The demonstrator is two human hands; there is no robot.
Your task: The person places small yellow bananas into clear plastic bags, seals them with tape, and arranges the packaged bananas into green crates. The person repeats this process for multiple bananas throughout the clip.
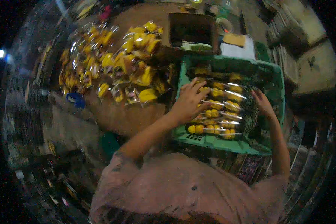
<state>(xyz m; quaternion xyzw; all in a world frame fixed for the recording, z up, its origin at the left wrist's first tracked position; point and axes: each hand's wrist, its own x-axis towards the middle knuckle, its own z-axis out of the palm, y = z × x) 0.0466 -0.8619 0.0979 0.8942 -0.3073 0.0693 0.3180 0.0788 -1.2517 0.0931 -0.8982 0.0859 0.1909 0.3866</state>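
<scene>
The packing step seems in hand: the left hand point(188, 102) lies spread and open on the clear-wrapped packets of yellow sweets point(218, 112) stacked in the green plastic crate point(220, 143). The right hand point(262, 102), apparently empty, touches the stack's far side. Squaring them calls for even pressure.

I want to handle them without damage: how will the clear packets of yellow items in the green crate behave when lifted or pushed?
The clear packets look glossy, so they probably slide easily against each other. The thin film seems floppy, likely sagging if lifted at one end. The left hand presses flat on the stack in the green crate, suggesting the rows shift when pushed; the right hand rests at their far edge.
</scene>
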